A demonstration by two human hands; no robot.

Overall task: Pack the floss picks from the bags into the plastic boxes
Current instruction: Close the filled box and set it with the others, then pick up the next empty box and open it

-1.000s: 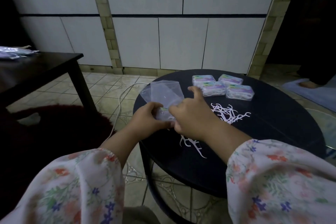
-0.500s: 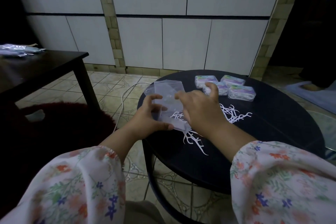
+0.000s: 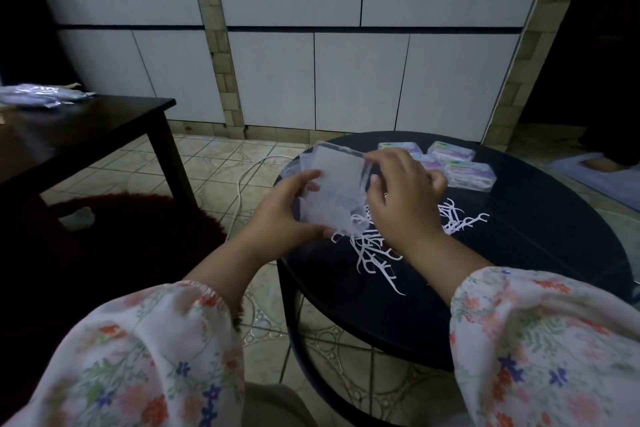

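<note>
Both hands gripped the clear plastic zip bag point(image 3: 337, 189) above the round black table point(image 3: 519, 288): the left hand point(image 3: 284, 215) curled round its lower edge, the right hand point(image 3: 401, 198) pinching its top. White floss picks point(image 3: 374, 253) spilled beneath it near the four lidded plastic boxes point(image 3: 450, 166). Tipped too hard, the bag could have scattered picks off the near table edge.

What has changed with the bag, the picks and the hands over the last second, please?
The clear bag has been lifted and tipped between both hands, and floss picks have spilled from its lower end, enlarging the near pile on the round table. The right hand shifted to pinch the bag's upper edge; the left hand still grips its side. The packed plastic boxes and the far picks stayed put.
</note>
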